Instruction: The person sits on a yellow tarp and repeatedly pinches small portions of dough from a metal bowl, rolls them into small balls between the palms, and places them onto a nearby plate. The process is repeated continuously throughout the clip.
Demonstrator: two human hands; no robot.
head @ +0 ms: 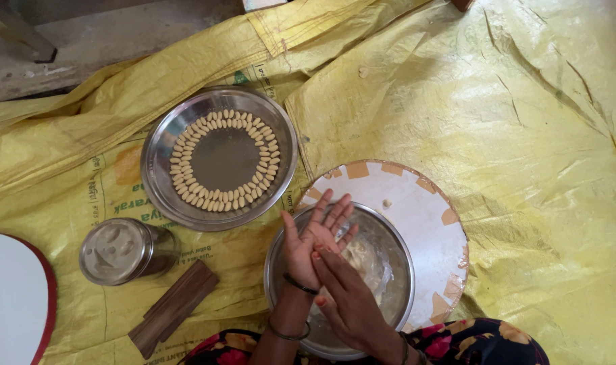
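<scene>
Rubbing together over a steel bowl (pixel 389 270) at lower centre: left hand (pixel 311 240) palm up with fingers spread, right hand (pixel 345 297) laid across its heel, fingers flat against the palm. Pressed one on the other, then, and clamped on nothing that can be made out; whatever may lie between the palms stays hidden. Dark bangles on both wrists, patterned floral cloth at the bottom edge below them.

Resting inside the bowl, just right of the hands: pale dough (pixel 357 255), partly covered by the fingers. Sitting under the bowl and jutting out to its upper right: a round white board (pixel 416 209) with tan patches along the rim and a small pale bit of dough (pixel 387 202) on it.

Lying upper left of the bowl, close beside it: a steel plate (pixel 159 176) holding a ring of small pale dough pieces (pixel 225 161) in two or three rows, centre bare. Standing left of the bowl, below the plate: a lidded steel jar (pixel 119 250), with a dark wooden stick (pixel 174 307) just beneath it. Showing at the left edge: part of a white disc with red rim (pixel 14 297). Spread beneath everything: a crumpled yellow sheet (pixel 524 122), grey floor at upper left.
</scene>
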